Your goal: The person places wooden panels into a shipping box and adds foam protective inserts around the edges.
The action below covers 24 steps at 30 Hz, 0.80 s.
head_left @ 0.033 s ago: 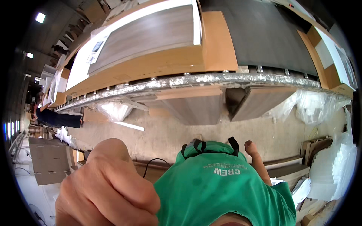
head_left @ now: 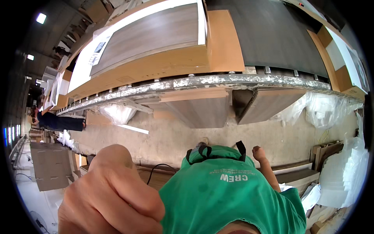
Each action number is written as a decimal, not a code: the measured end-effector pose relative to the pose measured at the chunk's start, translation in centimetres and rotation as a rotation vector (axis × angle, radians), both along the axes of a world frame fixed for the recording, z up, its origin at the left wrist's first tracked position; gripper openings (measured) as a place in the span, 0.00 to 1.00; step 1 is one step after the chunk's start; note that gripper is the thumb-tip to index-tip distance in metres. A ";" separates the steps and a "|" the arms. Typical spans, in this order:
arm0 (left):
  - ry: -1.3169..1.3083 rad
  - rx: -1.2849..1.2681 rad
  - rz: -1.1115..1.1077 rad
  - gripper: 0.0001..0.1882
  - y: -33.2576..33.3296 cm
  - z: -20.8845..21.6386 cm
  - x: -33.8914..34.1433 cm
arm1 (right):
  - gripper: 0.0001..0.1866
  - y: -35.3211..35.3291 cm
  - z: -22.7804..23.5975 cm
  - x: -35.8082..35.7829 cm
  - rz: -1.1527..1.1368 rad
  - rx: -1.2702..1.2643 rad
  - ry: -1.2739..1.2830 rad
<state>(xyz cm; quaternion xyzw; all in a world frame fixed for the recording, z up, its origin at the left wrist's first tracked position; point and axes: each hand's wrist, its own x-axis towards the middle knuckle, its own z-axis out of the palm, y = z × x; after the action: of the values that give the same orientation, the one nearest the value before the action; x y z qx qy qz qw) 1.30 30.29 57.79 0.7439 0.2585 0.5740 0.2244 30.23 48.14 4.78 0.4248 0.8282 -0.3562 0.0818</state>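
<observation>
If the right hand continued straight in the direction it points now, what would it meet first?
Most likely the pale floor; nothing visible stands between it and the lowered right hand, though depth is unclear.

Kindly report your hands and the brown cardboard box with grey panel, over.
Left hand raised close, grip hidden. Right hand low, grip unclear. Box on metal roller conveyor, untouched.

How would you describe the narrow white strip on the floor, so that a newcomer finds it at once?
Find the long roller conveyor crossing the upper view. Below its left half, on the floor, the narrow white strip lies next to crumpled whitish plastic. Unlike that bunched plastic, the strip is straight and slim.
</observation>
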 end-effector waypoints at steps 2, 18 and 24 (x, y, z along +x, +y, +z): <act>0.152 0.061 -0.007 0.17 -0.1 -0.4 0.7 | 0.09 0.0 -0.7 1.7 0.073 -0.023 -0.067; -0.451 0.096 0.869 0.08 -15.1 -8.5 1.5 | 0.10 10.4 -5.8 -4.4 0.509 0.100 -0.174; -1.479 -0.332 2.055 0.09 -25.0 -32.9 3.3 | 0.12 6.2 -3.9 -12.3 0.837 -0.057 -0.276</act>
<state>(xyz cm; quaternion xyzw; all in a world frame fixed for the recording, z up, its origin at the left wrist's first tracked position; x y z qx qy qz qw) 4.65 5.27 24.92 -0.3297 0.5950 0.7192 -0.1412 17.91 54.34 0.84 0.0939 0.9002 -0.2549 0.3404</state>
